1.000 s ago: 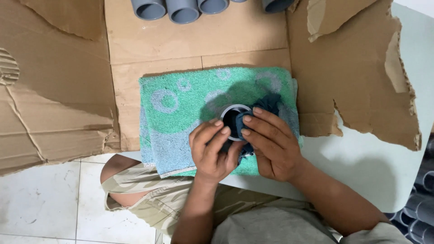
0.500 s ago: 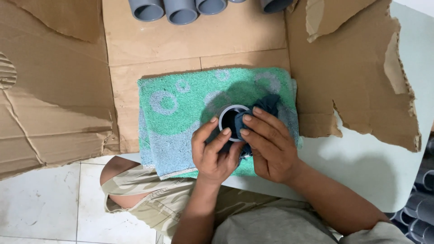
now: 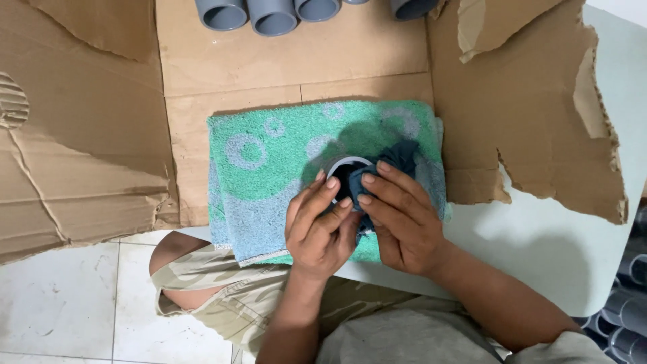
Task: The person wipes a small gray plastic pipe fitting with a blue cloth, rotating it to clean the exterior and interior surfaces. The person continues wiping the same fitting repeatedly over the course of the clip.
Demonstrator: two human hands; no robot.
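Head view: pipe fitting clasped between left hand, right hand.

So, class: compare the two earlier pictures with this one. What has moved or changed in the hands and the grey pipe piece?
Almost nothing. The left hand and right hand stay clasped round the grey pipe piece and the dark cloth. The green towel and cardboard lie as before.

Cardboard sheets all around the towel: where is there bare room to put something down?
Bare cardboard lies between the grey pipe pieces and the green towel, and more left of the towel. The pale tabletop right of the right hand is free. Around both hands it is crowded.
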